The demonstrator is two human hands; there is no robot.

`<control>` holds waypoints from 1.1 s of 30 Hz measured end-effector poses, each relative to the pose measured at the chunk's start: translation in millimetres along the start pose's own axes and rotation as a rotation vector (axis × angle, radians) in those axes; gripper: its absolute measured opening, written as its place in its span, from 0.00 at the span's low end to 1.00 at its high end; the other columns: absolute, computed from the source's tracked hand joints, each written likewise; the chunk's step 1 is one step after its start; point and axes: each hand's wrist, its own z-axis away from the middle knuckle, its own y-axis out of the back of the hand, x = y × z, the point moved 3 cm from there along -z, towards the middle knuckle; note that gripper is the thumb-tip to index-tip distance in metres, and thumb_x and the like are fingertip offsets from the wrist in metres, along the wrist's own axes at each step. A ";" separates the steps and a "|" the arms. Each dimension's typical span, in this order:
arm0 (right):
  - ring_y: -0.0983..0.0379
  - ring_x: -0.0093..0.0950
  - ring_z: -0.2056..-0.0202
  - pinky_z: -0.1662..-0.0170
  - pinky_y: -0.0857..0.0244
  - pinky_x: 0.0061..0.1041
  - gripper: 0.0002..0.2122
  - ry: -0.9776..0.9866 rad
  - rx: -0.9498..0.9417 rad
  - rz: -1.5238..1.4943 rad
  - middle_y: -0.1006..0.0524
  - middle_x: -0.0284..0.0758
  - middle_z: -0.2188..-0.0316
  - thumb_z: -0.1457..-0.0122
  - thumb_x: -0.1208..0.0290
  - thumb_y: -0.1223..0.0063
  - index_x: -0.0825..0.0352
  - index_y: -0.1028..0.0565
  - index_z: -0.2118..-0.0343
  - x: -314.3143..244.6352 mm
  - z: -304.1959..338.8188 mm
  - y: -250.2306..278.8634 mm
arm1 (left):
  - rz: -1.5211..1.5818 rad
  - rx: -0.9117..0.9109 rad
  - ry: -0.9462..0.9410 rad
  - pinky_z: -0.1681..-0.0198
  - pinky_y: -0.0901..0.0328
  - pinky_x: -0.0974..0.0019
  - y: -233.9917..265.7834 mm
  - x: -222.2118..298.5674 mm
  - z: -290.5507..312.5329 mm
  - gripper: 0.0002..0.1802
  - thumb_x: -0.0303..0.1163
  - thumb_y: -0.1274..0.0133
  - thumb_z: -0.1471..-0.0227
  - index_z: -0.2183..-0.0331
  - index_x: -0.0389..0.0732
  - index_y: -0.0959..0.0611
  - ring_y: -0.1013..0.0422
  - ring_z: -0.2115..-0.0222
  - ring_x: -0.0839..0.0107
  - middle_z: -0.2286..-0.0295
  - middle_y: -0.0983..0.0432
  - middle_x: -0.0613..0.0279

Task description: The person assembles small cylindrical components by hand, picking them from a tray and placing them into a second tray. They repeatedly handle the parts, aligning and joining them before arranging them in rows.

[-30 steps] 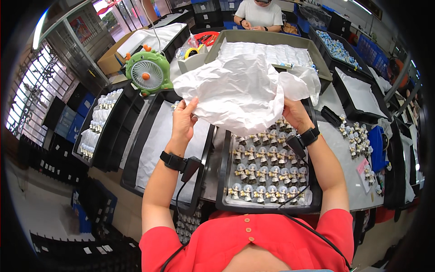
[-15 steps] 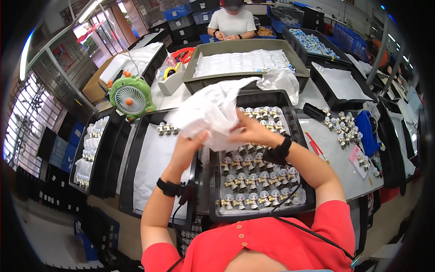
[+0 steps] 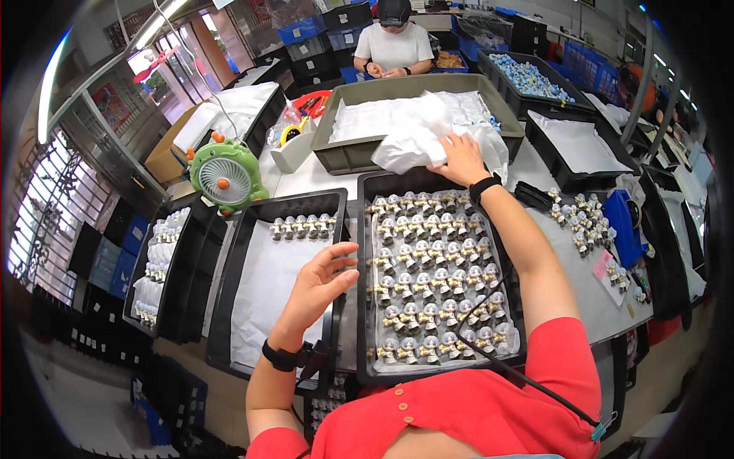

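My right hand (image 3: 461,159) grips a crumpled white sheet (image 3: 413,138) at the front edge of the big olive bin (image 3: 336,157). Over the right rim of the left black tray, my left hand (image 3: 325,279) is raised with its fingers apart, holding nothing. The right black tray (image 3: 365,306) carries several rows of small figurines (image 3: 428,287) with pale hair and dark bases. In the left black tray (image 3: 222,306), one short row of the same figurines (image 3: 304,226) stands at the far end on a white liner (image 3: 267,298).
A green fan (image 3: 223,182) stands at the back left. Loose figurines (image 3: 581,218) lie on the right of the table beside a blue holder (image 3: 623,229). A black tray of figurines (image 3: 157,264) is at far left. Across the table sits another person (image 3: 394,50).
The white sheet has moved away and right in my right hand, toward the olive bin. My left hand has let go of it and come back lower, uncovering the figurine rows.
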 end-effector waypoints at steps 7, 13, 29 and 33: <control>0.33 0.42 0.48 0.46 0.42 0.40 0.43 -0.328 -0.555 -0.040 0.28 0.48 0.52 0.60 0.27 0.56 0.67 0.25 0.54 48.2 -8.4 -42.2 | 0.017 -0.032 0.050 0.51 0.38 0.71 7.8 -28.1 -9.5 0.20 0.28 0.46 0.47 0.52 0.35 0.27 0.31 0.56 0.75 0.57 0.28 0.63; 0.33 0.43 0.52 0.51 0.38 0.40 0.31 0.033 -0.259 -0.053 0.30 0.44 0.53 0.57 0.54 0.37 0.64 0.30 0.51 -9.3 -11.6 18.8 | 0.051 -0.005 0.041 0.51 0.38 0.70 15.6 -35.1 -10.7 0.19 0.29 0.46 0.47 0.53 0.35 0.26 0.31 0.57 0.74 0.58 0.27 0.63; 0.32 0.41 0.56 0.53 0.36 0.36 0.28 0.493 -0.483 -0.348 0.29 0.43 0.59 0.59 0.66 0.36 0.61 0.31 0.51 -111.1 63.9 -38.2 | 0.130 0.046 -0.032 0.54 0.36 0.72 14.3 -34.3 -10.9 0.15 0.28 0.47 0.46 0.56 0.35 0.24 0.29 0.60 0.75 0.62 0.25 0.61; 0.32 0.42 0.57 0.53 0.36 0.37 0.29 0.575 -0.512 -0.256 0.28 0.40 0.61 0.59 0.68 0.36 0.57 0.30 0.49 -114.9 67.6 -59.5 | 0.115 -0.067 0.061 0.53 0.36 0.73 0.4 -43.9 -10.2 0.16 0.29 0.46 0.47 0.55 0.36 0.24 0.30 0.60 0.78 0.61 0.25 0.63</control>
